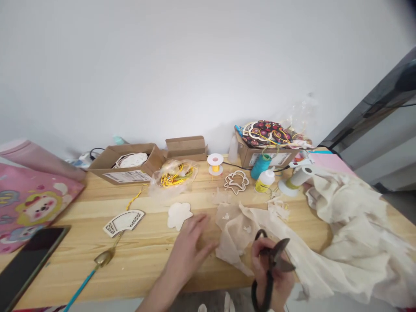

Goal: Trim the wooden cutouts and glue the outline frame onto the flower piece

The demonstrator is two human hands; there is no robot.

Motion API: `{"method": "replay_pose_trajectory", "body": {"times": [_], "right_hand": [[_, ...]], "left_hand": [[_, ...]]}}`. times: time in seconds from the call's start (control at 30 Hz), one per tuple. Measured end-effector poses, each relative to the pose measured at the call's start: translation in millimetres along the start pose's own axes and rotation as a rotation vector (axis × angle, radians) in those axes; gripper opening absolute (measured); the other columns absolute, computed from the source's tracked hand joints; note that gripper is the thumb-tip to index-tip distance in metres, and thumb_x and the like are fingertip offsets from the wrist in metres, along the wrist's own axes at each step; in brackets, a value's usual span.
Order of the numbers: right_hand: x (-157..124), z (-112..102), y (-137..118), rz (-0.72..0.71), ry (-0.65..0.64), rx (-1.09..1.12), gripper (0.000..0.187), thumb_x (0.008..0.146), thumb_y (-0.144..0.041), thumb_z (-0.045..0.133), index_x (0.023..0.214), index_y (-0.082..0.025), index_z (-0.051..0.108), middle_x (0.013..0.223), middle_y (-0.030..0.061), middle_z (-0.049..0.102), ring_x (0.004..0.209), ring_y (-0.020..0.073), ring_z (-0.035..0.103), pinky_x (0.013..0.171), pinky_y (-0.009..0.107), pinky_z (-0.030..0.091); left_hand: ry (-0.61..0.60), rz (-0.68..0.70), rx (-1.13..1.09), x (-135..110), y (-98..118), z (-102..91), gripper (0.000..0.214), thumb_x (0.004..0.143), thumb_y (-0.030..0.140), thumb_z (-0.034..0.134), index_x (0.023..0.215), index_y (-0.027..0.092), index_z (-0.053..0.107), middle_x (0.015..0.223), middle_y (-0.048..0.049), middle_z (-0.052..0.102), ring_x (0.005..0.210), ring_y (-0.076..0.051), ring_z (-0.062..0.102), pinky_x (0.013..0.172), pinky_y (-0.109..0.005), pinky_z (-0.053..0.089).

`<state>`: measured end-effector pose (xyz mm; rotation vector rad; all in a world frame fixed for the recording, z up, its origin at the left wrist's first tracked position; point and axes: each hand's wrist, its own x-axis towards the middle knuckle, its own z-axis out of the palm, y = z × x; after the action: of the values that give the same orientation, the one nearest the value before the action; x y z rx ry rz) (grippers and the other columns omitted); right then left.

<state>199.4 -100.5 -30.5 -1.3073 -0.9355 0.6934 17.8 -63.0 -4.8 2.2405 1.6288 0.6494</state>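
My right hand [277,286] is wrapped round a pair of black-handled scissors [280,255], whose blades are apart and point to the right. Thin cream fabric [238,227] lies on the table just beyond the scissors and runs right into a crumpled heap. With its fingers spread and thumb out, my left hand [191,242] is open and low over the table. Its fingertips reach the right side of a pale flower-shaped piece [178,215]; whether they touch it I cannot tell. A wooden flower outline [236,181] lies farther back.
On the wooden table [152,277], a fan-shaped ornament [125,222] with a tassel and a phone [29,260] lie left. Behind are a cardboard box [130,162], yellow cords [175,175], a thread spool [215,164], a glue bottle [264,181], a teal thread cone [261,166] and a filled box [260,156].
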Motion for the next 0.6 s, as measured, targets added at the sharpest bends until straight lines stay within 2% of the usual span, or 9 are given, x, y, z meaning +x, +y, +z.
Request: {"method": "replay_pose_trajectory", "body": {"times": [0.07,0.13,0.17,0.23,0.33,0.4,0.47,0.53,0.6], "right_hand": [[13.4,-11.2,-6.4,0.001,0.060,-0.010,0.026,0.063,-0.024,0.064,0.088,-0.023,0.058,0.078,0.0037,0.062,0.071,0.0205,0.060,0.058,0.035,0.051],[24.8,-23.8,-9.8,0.028,0.129,-0.018,0.030,0.059,-0.023,0.067,0.088,-0.019,0.058,0.075,0.0033,0.062,0.068,0.0190,0.060,0.061,0.034,0.051],[28.9,-30.8,-9.7,0.035,0.177,-0.022,0.032,0.056,-0.024,0.070,0.085,-0.018,0.059,0.074,0.0034,0.061,0.067,0.0187,0.060,0.062,0.034,0.051],[34.3,-45.9,-6.2,0.024,0.295,-0.030,0.032,0.052,-0.025,0.072,0.080,-0.015,0.059,0.074,0.0041,0.061,0.068,0.0191,0.060,0.064,0.035,0.051],[41.1,-70.1,2.9,-0.026,0.383,-0.107,0.033,0.057,-0.027,0.070,0.085,-0.015,0.058,0.077,0.0045,0.061,0.070,0.0185,0.060,0.065,0.034,0.050],[48.6,-83.7,7.5,-0.051,0.273,-0.275,0.033,0.061,-0.028,0.066,0.091,-0.016,0.058,0.075,0.0039,0.062,0.065,0.0167,0.059,0.062,0.031,0.049],[58.7,-92.1,9.7,-0.102,0.079,-0.524,0.029,0.063,-0.030,0.064,0.089,-0.017,0.060,0.071,0.0029,0.062,0.060,0.0155,0.058,0.057,0.028,0.048],[68.5,-94.5,10.3,-0.188,-0.031,-0.753,0.026,0.063,-0.031,0.061,0.086,-0.019,0.062,0.065,0.0013,0.060,0.057,0.0154,0.056,0.052,0.026,0.045],[75.0,-92.8,10.6,-0.259,-0.049,-0.888,0.024,0.063,-0.031,0.058,0.084,-0.020,0.063,0.058,-0.0001,0.057,0.053,0.0156,0.054,0.048,0.025,0.043]], "left_hand": [[-0.072,-0.007,-0.040,12.8,17.9,12.7,0.045,0.069,0.033,0.061,0.112,0.020,0.052,0.110,-0.0097,0.057,0.101,-0.024,0.053,0.084,-0.038,0.045],[-0.145,0.003,-0.102,24.7,29.6,18.5,0.020,0.074,0.022,0.055,0.092,0.020,0.061,0.091,-0.0056,0.062,0.086,-0.019,0.057,0.075,-0.033,0.047],[-0.149,-0.006,-0.139,29.2,33.0,18.3,0.014,0.075,0.018,0.052,0.085,0.020,0.062,0.083,-0.0038,0.062,0.078,-0.017,0.058,0.071,-0.030,0.048],[-0.088,-0.054,-0.220,34.6,36.1,13.0,0.012,0.076,0.015,0.049,0.078,0.019,0.060,0.073,-0.0014,0.060,0.066,-0.013,0.056,0.063,-0.026,0.047],[0.012,-0.104,-0.383,34.6,36.0,2.5,0.009,0.076,0.021,0.050,0.077,0.018,0.059,0.078,-0.0020,0.061,0.061,-0.010,0.054,0.057,-0.023,0.046],[-0.021,-0.120,-0.526,31.7,36.4,-0.5,0.010,0.077,0.024,0.052,0.078,0.018,0.060,0.087,-0.0040,0.062,0.066,-0.011,0.057,0.059,-0.022,0.048],[-0.053,-0.140,-0.658,28.2,38.0,0.5,0.011,0.076,0.025,0.053,0.078,0.018,0.062,0.095,-0.0059,0.062,0.078,-0.013,0.060,0.064,-0.023,0.049],[0.001,-0.144,-0.726,24.7,39.6,2.3,0.009,0.076,0.024,0.055,0.078,0.018,0.061,0.100,-0.0074,0.061,0.089,-0.016,0.060,0.069,-0.024,0.050],[0.102,-0.093,-0.708,20.8,39.5,1.6,0.006,0.075,0.020,0.055,0.077,0.019,0.060,0.103,-0.0073,0.061,0.096,-0.017,0.058,0.074,-0.026,0.050]]}}
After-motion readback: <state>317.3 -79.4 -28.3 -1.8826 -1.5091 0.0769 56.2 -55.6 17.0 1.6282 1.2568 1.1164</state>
